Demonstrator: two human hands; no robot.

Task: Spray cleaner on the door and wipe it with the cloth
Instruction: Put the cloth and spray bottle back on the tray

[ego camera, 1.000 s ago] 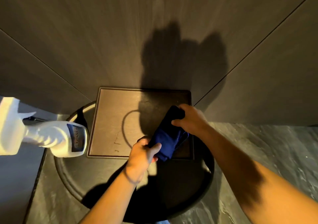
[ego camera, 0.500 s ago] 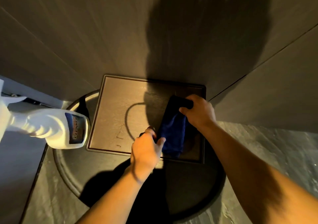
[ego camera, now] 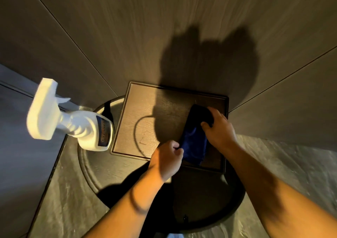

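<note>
A dark blue cloth (ego camera: 194, 142) lies on the right part of a square brown tray (ego camera: 135, 120). My right hand (ego camera: 218, 130) grips the cloth's far end. My left hand (ego camera: 166, 158) pinches its near left edge. A white spray bottle (ego camera: 76, 126) with a dark label stands at the left, on the round dark table (ego camera: 109, 172), apart from both hands. Grey-brown wood-grain door panels (ego camera: 145, 36) rise behind the tray, with the shadow of my head on them.
The square tray sits on the round table's top, against the panels. Grey marble-like floor (ego camera: 291, 164) shows to the right and at lower left. A thin dark seam (ego camera: 284, 80) separates the panels at right.
The view has shifted, so the bottle's trigger head now shows fully. Both hands stay on the cloth on the tray; the left hand has closed tighter on its edge.
</note>
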